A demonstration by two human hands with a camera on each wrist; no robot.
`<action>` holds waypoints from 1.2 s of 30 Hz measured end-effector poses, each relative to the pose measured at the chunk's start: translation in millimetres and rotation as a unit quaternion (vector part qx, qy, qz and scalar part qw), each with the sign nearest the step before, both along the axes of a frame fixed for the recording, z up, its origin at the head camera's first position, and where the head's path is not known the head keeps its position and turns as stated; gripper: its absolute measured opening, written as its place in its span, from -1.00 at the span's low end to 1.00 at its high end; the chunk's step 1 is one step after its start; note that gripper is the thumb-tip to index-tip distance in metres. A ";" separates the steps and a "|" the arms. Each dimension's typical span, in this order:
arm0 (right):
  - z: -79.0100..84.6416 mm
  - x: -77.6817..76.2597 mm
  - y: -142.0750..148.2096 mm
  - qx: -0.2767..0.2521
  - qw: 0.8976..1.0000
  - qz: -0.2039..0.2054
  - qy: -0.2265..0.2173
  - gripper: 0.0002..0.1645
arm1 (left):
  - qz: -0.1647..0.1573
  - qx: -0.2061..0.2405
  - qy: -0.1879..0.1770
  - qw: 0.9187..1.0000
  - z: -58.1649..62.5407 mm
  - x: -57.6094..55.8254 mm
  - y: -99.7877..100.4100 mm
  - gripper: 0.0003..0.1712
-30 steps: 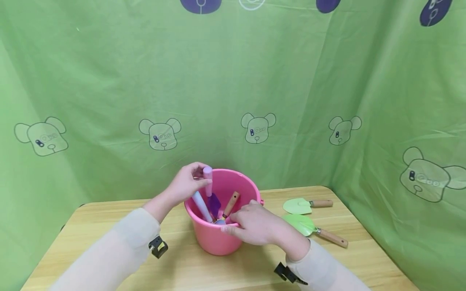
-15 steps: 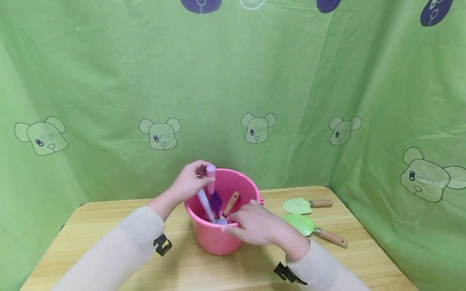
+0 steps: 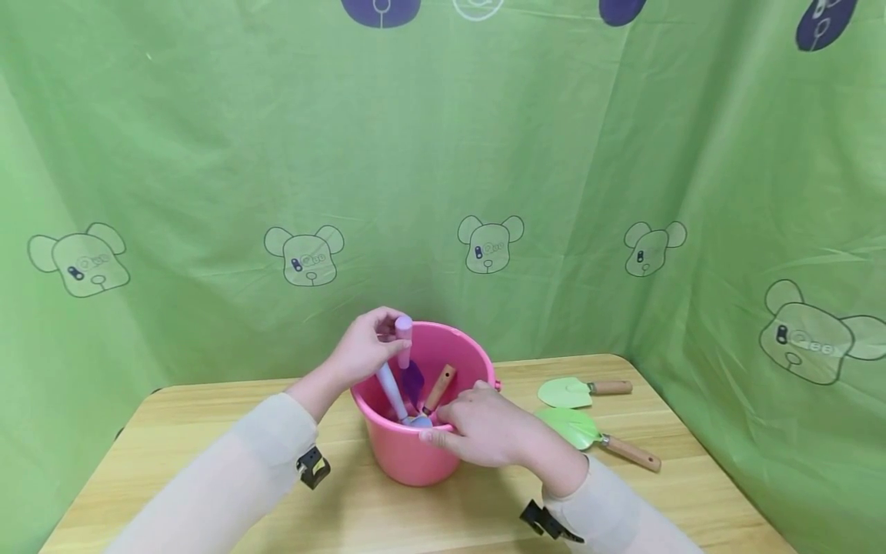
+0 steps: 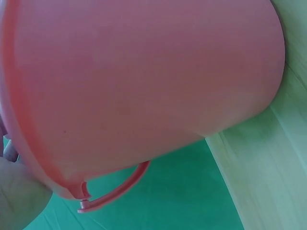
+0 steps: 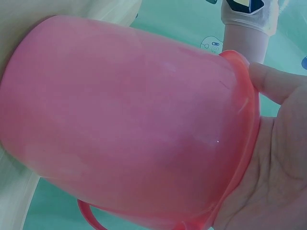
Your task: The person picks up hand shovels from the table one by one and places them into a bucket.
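A pink bucket [image 3: 415, 458] stands on the table. My left hand [image 3: 361, 348] pinches the light purple handle of a small shovel [image 3: 404, 342] over the bucket's left rim. The shovel's dark purple blade points down inside. With thumb outside and fingers over the inner side, my right hand [image 3: 484, 427] grips the near right rim; its palm lies by the rim in the right wrist view. Also leaning in the bucket are a pale blue tool [image 3: 392, 394] and a tool with a wooden handle [image 3: 440, 388], whose lower end is partly hidden.
Two green hand shovels with wooden handles lie right of the bucket: a pale one [image 3: 566, 392] farther back and a brighter one [image 3: 574, 428] nearer. The bucket's pink carrying handle [image 4: 117, 191] hangs at its far side. Green cloth [image 3: 554, 154] encloses the wooden table [image 3: 332, 492].
My left hand has shifted slightly right with the purple shovel, which now stands more upright. The pale blue tool has swung a little right. My right hand stays on the rim.
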State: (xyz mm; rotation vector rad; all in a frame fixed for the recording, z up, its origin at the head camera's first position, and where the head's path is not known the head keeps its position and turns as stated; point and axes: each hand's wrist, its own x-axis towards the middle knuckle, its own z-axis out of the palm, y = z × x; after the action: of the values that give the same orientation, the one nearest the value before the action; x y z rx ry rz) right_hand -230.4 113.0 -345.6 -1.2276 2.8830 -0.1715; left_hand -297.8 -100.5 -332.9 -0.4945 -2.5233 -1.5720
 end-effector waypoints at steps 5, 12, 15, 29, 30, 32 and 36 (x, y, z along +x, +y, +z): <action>-0.5 0.0 0.0 -0.001 1.000 0.001 0.001 -0.45 | -0.005 -0.005 0.000 1.000 -1.7 -0.2 3.0 -0.65; 0.3 -0.3 -0.3 0.001 1.000 0.001 0.005 -0.45 | -0.017 -0.025 -0.020 0.999 0.8 0.7 5.5 -0.64; 0.2 -0.1 -0.5 0.001 1.000 0.000 0.002 -0.45 | -0.020 -0.039 -0.023 0.999 -1.5 -1.6 5.9 -0.65; -0.3 1.0 -0.7 -0.005 1.000 -0.004 -0.008 -0.47 | -0.035 -0.080 -0.034 0.996 -6.4 -3.0 8.0 -0.70; -0.1 1.0 -0.7 -0.006 1.000 -0.005 -0.007 -0.47 | -0.034 -0.084 -0.031 0.995 -6.7 -3.0 7.8 -0.70; 0.0 1.1 -0.7 -0.006 1.000 -0.006 -0.007 -0.48 | -0.034 -0.100 -0.025 0.994 -6.8 -2.3 7.6 -0.71; 0.6 1.4 -0.6 -0.005 1.000 -0.006 -0.006 -0.47 | -0.041 -0.148 -0.011 0.988 -5.7 -0.6 6.4 -0.74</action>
State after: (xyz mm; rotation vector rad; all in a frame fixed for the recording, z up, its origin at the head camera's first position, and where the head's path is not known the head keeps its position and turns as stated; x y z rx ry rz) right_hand -228.9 112.4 -345.0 -1.2068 2.8826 -0.1930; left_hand -298.4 -94.0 -338.6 -0.6229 -2.8025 -1.2353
